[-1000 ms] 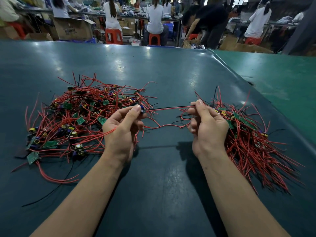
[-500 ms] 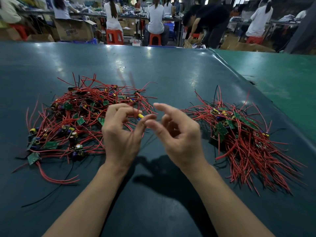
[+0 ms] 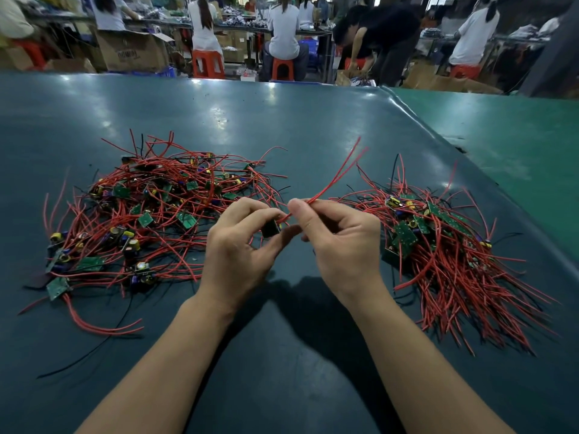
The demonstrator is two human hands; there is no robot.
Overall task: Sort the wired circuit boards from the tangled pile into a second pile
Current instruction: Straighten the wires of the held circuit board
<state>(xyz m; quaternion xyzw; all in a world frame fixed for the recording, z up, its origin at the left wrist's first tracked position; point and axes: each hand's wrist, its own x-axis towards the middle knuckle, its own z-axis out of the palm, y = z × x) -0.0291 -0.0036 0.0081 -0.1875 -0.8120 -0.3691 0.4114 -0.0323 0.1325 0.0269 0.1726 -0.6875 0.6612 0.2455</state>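
Head view. Dark teal worktop (image 3: 282, 136), glossy, with light glare; a brighter green surface (image 3: 517, 145) adjoins beyond the right hand. Behind: seated people (image 3: 283, 29) with their backs turned, on orange stools (image 3: 208, 64), and cardboard boxes (image 3: 133, 51).

Left hand (image 3: 238, 249): fingers curled, pinching a small dark board (image 3: 270, 228). Right hand (image 3: 341, 236): thumb and forefinger pinch that board's red wires (image 3: 335, 177), which rise up and away. Both hands sit close together, raised above the worktop.

Tangled pile (image 3: 150, 220) lies left of the left hand: green boards, red wires and some black wires. Second pile (image 3: 438, 245) lies right of the right hand, its wires mostly trailing one way.
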